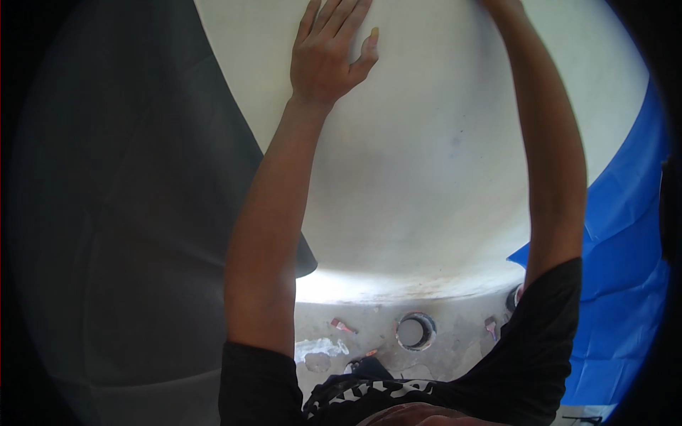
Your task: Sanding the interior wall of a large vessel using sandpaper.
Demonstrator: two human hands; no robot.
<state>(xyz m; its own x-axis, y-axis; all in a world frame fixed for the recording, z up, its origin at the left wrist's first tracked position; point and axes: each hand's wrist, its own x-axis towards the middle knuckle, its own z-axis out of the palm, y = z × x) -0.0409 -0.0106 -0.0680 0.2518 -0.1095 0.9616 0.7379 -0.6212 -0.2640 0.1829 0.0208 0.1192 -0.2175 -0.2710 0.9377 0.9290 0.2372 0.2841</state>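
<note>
A large pale, off-white surface (pixel 412 163) rises in front of me; whether it is a bare wall or a smooth sheet over one, I cannot tell. My left hand (pixel 330 57) lies flat against it near the top, fingers stretched out and thumb held apart, with nothing in it. Reaching up on the right, my other arm leads to my right hand (pixel 501 4), which is mostly cut off by the upper edge. Its fingers are out of sight. A dark grey sheet (pixel 142 213) hangs along the left side, its lower corner beside my left forearm.
Blue sheeting (pixel 618 263) covers the right side behind my right arm. On the grey floor (pixel 447 362) stands a round open tin (pixel 415 331). Paintbrushes lie on either side: one brush (pixel 343 325) to its left, another brush (pixel 491 327) to its right. White smears mark the floor.
</note>
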